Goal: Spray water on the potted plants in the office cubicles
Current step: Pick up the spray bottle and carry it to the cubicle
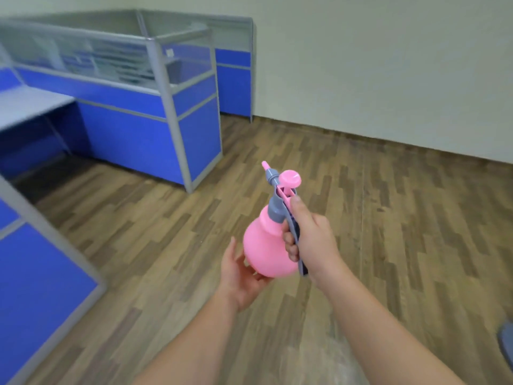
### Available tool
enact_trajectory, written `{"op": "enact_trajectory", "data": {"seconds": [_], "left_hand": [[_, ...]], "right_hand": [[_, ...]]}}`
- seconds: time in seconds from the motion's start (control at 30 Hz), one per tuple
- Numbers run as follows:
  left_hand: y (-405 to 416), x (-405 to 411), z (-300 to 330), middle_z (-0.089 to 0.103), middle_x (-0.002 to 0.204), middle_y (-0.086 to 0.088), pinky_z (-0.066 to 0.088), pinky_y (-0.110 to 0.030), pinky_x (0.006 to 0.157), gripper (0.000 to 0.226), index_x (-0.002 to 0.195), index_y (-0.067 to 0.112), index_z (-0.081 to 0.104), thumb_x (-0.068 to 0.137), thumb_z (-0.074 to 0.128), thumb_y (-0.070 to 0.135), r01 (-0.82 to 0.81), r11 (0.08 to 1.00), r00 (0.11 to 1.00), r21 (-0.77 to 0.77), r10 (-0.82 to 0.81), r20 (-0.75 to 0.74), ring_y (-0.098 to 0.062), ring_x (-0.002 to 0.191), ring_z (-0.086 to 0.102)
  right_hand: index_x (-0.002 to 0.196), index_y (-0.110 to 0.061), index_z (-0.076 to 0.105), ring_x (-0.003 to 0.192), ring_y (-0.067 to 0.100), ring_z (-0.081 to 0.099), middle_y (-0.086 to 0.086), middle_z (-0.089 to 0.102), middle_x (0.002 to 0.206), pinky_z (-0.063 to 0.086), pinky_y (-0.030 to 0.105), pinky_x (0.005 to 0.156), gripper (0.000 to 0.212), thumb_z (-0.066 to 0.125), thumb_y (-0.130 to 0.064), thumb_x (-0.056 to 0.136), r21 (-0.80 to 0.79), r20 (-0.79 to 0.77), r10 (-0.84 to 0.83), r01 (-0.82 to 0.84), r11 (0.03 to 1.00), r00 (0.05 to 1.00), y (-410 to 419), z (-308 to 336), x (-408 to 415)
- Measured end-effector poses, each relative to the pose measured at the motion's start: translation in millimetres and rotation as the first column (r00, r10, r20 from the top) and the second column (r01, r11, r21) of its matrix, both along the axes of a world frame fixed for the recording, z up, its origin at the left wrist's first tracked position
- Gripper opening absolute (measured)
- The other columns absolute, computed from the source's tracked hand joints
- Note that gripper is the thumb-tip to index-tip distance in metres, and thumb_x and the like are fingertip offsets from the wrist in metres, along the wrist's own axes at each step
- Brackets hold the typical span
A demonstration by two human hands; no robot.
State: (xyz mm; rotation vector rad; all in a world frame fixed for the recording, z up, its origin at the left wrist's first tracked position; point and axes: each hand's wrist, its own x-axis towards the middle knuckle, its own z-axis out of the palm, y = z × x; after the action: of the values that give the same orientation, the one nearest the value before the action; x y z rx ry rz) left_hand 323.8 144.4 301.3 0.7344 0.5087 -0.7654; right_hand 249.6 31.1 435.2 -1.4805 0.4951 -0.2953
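Note:
A pink spray bottle (265,245) with a grey head, pink nozzle and pink pump knob is held in front of me above the wooden floor, its nozzle pointing up and away. My right hand (308,240) grips its grey handle, thumb resting near the top. My left hand (241,276) cups the round base from below and the left, palm up. No potted plant shows in this view.
Blue cubicle partitions (138,129) with grey frames and glass tops stand at the left, with a grey desk (30,104) behind them. Another blue panel (41,287) is near my left. Wood floor (388,218) stretches right to a pale wall (388,79).

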Motion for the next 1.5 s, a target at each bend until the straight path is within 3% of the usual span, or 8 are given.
{"op": "enact_trajectory", "data": {"seconds": [0.27,0.37,0.43,0.6,0.8,0.9,1.37,1.5], "left_hand": [[96.3,130.0,29.2,0.075,0.080,-0.013,0.064,-0.045,0.063,0.065,0.136,0.011,0.063,0.098,0.051,0.062,-0.095,0.993,0.992,0.066,0.089,0.086,-0.030,0.056,0.072],[131.5,182.6,39.3,0.075,0.076,-0.013,0.064,-0.046,0.065,0.064,0.138,0.012,0.062,0.099,0.049,0.062,-0.135,0.988,0.985,0.080,0.125,0.121,-0.029,0.051,0.071],[148.5,216.3,46.9,0.075,0.075,-0.012,0.061,-0.047,0.073,0.065,0.139,0.013,0.062,0.100,0.046,0.062,-0.170,0.983,0.978,0.069,0.161,0.130,-0.031,0.060,0.072],[181.4,302.9,56.2,0.069,0.126,-0.019,0.059,-0.050,0.088,0.066,0.142,0.013,0.061,0.102,0.040,0.061,-0.287,0.958,0.950,0.021,0.282,0.137,-0.037,0.096,0.069],[204.8,414.1,57.5,0.069,0.136,-0.023,0.046,-0.056,0.112,0.070,0.141,0.010,0.062,0.105,0.030,0.061,-0.449,0.893,0.884,0.026,0.440,0.155,-0.042,0.126,0.063],[214.6,469.8,61.8,0.069,0.136,-0.023,0.051,-0.052,0.101,0.070,0.141,0.010,0.062,0.105,0.030,0.060,-0.514,0.858,0.849,0.012,0.507,0.149,-0.042,0.126,0.063],[313.4,697.7,79.7,0.068,0.140,-0.016,0.037,-0.062,0.120,0.066,0.142,0.024,0.062,0.101,0.031,0.065,-0.698,0.710,0.713,0.091,0.677,0.184,-0.041,0.131,0.061],[359.1,756.2,76.0,0.073,0.132,-0.015,0.052,-0.049,0.101,0.066,0.136,0.026,0.066,0.100,0.032,0.069,-0.746,0.657,0.665,0.108,0.725,0.177,-0.040,0.123,0.066]], "right_hand": [[0.055,-0.019,0.058,0.040,0.017,0.038,0.002,0.049,0.052,0.033,0.024,0.040,0.062,0.060,-0.076,0.078,0.026,-0.032,0.123,-0.122,0.992,0.992,78.3,37.1,151.1],[0.062,-0.016,0.058,0.041,0.017,0.037,0.003,0.049,0.052,0.033,0.024,0.040,0.063,0.060,-0.076,0.080,0.034,-0.031,0.173,-0.172,0.984,0.984,108.1,49.4,209.1],[0.070,-0.013,0.062,0.041,0.016,0.037,0.003,0.049,0.053,0.033,0.024,0.040,0.065,0.060,-0.077,0.079,0.027,-0.021,0.221,-0.221,0.975,0.975,126.1,56.8,246.2],[0.074,-0.012,0.063,0.042,0.017,0.038,0.002,0.049,0.053,0.034,0.024,0.042,0.070,0.061,-0.082,0.073,-0.003,-0.038,0.322,-0.322,0.947,0.946,162.6,67.1,349.2],[0.071,-0.014,0.061,0.041,0.017,0.038,0.003,0.049,0.053,0.034,0.025,0.042,0.074,0.061,-0.088,0.062,-0.017,-0.046,0.451,-0.452,0.892,0.891,185.8,62.7,477.8],[0.067,-0.015,0.060,0.042,0.017,0.037,0.003,0.048,0.054,0.034,0.024,0.042,0.073,0.061,-0.089,0.066,-0.029,-0.058,0.526,-0.528,0.849,0.849,194.5,66.0,545.3],[0.070,-0.012,0.061,0.043,0.017,0.040,0.002,0.051,0.055,0.037,0.026,0.043,0.077,0.055,-0.089,0.061,-0.106,-0.074,0.790,-0.793,0.600,0.608,304.1,87.1,813.7],[0.071,-0.012,0.062,0.043,0.016,0.039,0.002,0.051,0.054,0.036,0.026,0.041,0.074,0.056,-0.086,0.063,-0.107,-0.059,0.825,-0.826,0.554,0.561,353.8,84.2,874.6]]}}
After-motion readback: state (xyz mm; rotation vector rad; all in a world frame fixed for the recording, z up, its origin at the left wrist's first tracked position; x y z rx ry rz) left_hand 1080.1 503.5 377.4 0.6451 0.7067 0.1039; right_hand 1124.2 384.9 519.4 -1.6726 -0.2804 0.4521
